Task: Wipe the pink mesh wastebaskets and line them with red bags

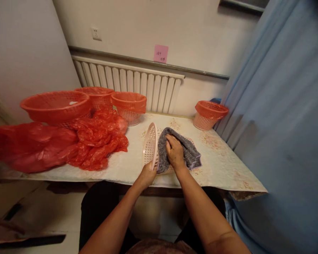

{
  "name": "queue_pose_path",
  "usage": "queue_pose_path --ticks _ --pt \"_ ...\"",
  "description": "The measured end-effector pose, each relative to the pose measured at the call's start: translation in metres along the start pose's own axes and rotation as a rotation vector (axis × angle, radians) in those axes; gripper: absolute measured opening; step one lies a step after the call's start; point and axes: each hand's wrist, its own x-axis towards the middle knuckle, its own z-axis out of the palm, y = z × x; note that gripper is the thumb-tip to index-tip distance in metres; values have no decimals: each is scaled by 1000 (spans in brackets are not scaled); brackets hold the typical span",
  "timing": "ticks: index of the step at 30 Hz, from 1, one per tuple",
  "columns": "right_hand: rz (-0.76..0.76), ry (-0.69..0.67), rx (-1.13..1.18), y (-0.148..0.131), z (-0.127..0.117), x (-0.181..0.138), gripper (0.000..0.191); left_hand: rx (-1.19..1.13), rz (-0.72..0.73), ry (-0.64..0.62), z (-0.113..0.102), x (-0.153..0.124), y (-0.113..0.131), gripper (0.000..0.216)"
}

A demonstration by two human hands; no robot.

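A pale pink perforated plastic basket (149, 146) is tipped on its side on the table, in the middle of the head view. My left hand (148, 173) is closed on its lower edge, nearest my body. A grey cloth with a light purple hem (192, 153) lies draped over the basket and hides much of it. My right hand (175, 152) presses on this cloth from above, fingers bent into its folds. Some pink lattice shows past the cloth's right side.
Baskets lined with red bags, including a wide one (55, 106) and a smaller one (129, 106), stand at the left behind crumpled red plastic bags (98, 141). Another lined basket (208, 114) stands back right. A radiator (137, 83) and blue curtain (278, 123) border the table (228, 165).
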Motion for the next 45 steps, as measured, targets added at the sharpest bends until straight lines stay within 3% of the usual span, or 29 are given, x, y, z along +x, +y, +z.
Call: queue_pose_path --ticks 7,11,15,20,25,29,33,38,42,45 --pt "271 113 -205 77 -27 -14 38 22 -77 -16 2 -6 -1 35" --pt "405 187 -279 95 -45 -39 41 27 -60 -23 1 -7 -7 32" --pt "417 271 -265 82 -44 -66 43 28 -70 -37 0 -8 -12 32" --pt "287 287 -185 37 -20 -88 39 -30 -11 -89 2 -8 -11 36" --pt "96 139 -37 -19 3 -84 38 -23 15 -70 3 -13 -10 32" --pt "-35 18 76 -45 6 -57 37 -4 66 -49 1 -16 -12 28" --pt "-56 -40 120 -40 0 -18 32 56 9 -6 0 -13 -13 26" --pt "41 -101 94 -22 -6 19 31 88 11 -56 2 -21 -25 25" --pt "91 -106 57 -17 -4 24 31 107 15 -74 3 -31 -31 26" --pt "89 -70 88 -18 -1 15 33 79 -21 -105 4 -30 -18 25"
